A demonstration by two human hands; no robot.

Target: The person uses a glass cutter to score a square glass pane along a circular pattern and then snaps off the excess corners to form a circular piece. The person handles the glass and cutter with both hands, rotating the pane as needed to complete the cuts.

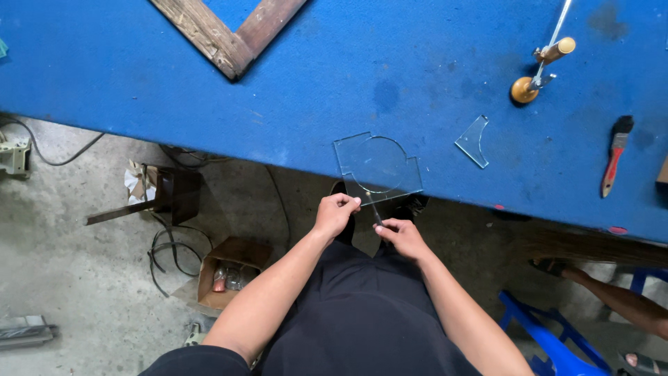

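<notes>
Two hands' grips (337,213) (402,235) closed on clear glass pane (377,167), circle-scored, over blue felt table (292,90).

both hands, left hand (336,214) and right hand (401,237), on a glass pane (376,167) (circle scored) at the blue table (348,69) edge

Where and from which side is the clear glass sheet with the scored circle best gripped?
Judging by its pose, grip the clear glass sheet with the scored circle by its near edge, which overhangs the blue felt table, coming from the person's side, as the left hand and right hand do.
</notes>
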